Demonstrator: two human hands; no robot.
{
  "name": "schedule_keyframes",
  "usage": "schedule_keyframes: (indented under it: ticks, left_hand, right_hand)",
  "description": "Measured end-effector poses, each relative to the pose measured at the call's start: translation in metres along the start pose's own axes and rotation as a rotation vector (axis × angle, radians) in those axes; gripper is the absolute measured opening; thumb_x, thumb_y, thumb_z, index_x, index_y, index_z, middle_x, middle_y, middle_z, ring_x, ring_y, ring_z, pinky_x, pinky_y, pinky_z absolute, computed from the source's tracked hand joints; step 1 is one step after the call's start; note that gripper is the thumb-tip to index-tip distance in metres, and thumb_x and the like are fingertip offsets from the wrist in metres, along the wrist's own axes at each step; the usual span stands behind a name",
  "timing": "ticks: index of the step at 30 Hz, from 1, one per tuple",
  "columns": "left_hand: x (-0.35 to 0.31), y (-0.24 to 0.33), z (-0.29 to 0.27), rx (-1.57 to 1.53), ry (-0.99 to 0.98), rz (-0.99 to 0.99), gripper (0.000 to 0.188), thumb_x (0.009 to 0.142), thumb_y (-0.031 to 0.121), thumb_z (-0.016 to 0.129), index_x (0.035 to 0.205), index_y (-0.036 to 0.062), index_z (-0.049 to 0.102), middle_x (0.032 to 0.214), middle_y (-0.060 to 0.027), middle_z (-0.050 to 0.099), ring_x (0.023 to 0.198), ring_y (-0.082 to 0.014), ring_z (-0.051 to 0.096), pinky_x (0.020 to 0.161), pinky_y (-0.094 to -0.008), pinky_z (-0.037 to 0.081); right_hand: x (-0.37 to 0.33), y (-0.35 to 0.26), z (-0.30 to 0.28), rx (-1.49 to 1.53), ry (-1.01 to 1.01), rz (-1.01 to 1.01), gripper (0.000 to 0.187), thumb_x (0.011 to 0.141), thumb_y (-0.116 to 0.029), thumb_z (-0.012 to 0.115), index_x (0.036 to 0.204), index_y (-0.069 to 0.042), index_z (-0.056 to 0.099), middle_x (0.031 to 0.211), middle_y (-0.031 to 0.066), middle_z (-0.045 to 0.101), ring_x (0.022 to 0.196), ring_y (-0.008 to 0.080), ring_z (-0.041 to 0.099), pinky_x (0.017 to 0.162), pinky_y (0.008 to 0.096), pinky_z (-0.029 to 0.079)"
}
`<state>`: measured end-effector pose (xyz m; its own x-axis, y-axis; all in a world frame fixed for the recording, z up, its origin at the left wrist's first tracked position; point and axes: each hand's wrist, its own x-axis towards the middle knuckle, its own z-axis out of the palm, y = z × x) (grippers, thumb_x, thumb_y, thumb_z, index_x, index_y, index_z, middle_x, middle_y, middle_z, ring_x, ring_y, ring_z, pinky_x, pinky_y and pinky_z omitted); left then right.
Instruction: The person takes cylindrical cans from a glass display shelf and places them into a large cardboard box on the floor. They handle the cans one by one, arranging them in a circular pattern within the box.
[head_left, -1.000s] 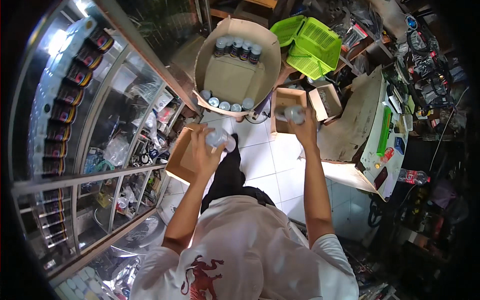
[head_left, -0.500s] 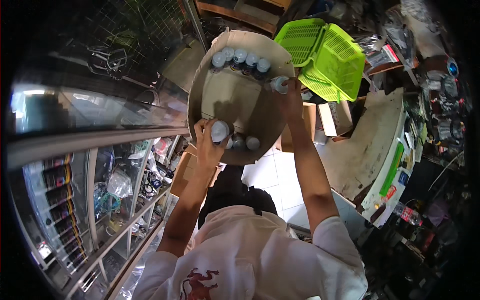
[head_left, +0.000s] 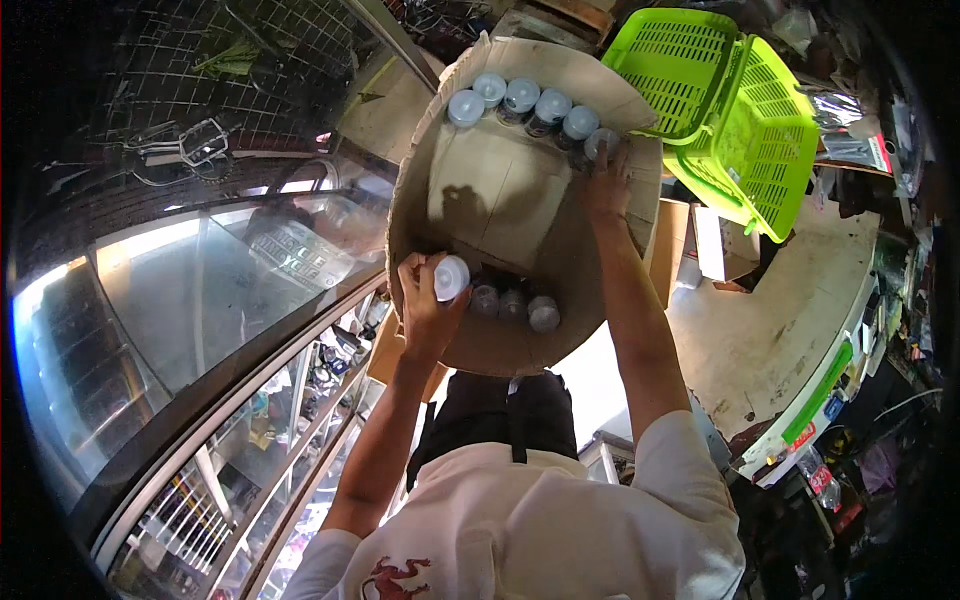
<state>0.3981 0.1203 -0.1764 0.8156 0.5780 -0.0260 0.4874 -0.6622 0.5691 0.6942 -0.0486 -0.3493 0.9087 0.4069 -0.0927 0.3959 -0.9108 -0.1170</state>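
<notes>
A cardboard box (head_left: 505, 185) with tall sides is open in front of me. Along its far wall stands a row of dark cans (head_left: 522, 95) with pale translucent caps. My right hand (head_left: 606, 190) reaches to the right end of that row, its fingers around a capped can (head_left: 601, 143). At the near left side of the box, my left hand (head_left: 430, 315) grips another capped can (head_left: 452, 275), its whitish top facing up. Beside it, several more capped cans (head_left: 513, 304) stand against the near wall, partly in shadow.
A lime-green plastic basket (head_left: 750, 130) sits beyond the box on the right. A worn, pale counter (head_left: 775, 330) curves along the right, with small cardboard boxes (head_left: 725, 245) at its far end. To the left runs a glass display case (head_left: 250, 420) with a metal frame.
My right hand has moved its can left and up against the far row's end. My left hand still grips its can. The view has shifted slightly.
</notes>
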Motion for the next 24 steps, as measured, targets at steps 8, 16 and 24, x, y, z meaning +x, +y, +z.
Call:
schedule_keyframes:
  ticks: [8, 16, 24]
  left_hand:
    - [0.040, -0.028, 0.020, 0.128, -0.144, -0.064, 0.065, 0.075, 0.010, 0.083, 0.132, 0.0058, 0.051, 0.128, -0.0244, 0.047, 0.115, -0.0457, 0.059, 0.086, -0.0507, 0.056]
    - [0.060, -0.084, 0.057, 0.930, -0.632, 0.064, 0.043, 0.094, 0.009, 0.057, 0.137, 0.0115, 0.055, 0.145, -0.0237, 0.048, 0.130, -0.0379, 0.055, 0.108, -0.0471, 0.046]
    - [0.028, -0.124, 0.094, 1.090, -0.601, 0.176, 0.053, 0.098, 0.031, 0.056, 0.148, 0.0118, 0.050, 0.155, -0.0207, 0.043, 0.144, -0.0359, 0.041, 0.121, -0.0558, 0.025]
  right_hand:
    - [-0.057, -0.001, -0.036, 0.146, -0.013, 0.010, 0.068, 0.094, -0.038, 0.067, 0.143, 0.001, 0.042, 0.163, 0.0319, 0.016, 0.142, 0.0505, 0.036, 0.109, 0.0574, 0.042]
    - [-0.145, -0.004, -0.076, 0.352, -0.168, 0.051, 0.068, 0.094, -0.032, 0.070, 0.144, 0.003, 0.041, 0.161, 0.0348, 0.013, 0.142, 0.0558, 0.033, 0.109, 0.0594, 0.044]
    - [-0.208, 0.002, -0.101, 0.434, -0.189, 0.025, 0.067, 0.097, -0.036, 0.067, 0.147, 0.000, 0.040, 0.162, 0.0340, 0.014, 0.146, 0.0539, 0.028, 0.111, 0.0589, 0.042]
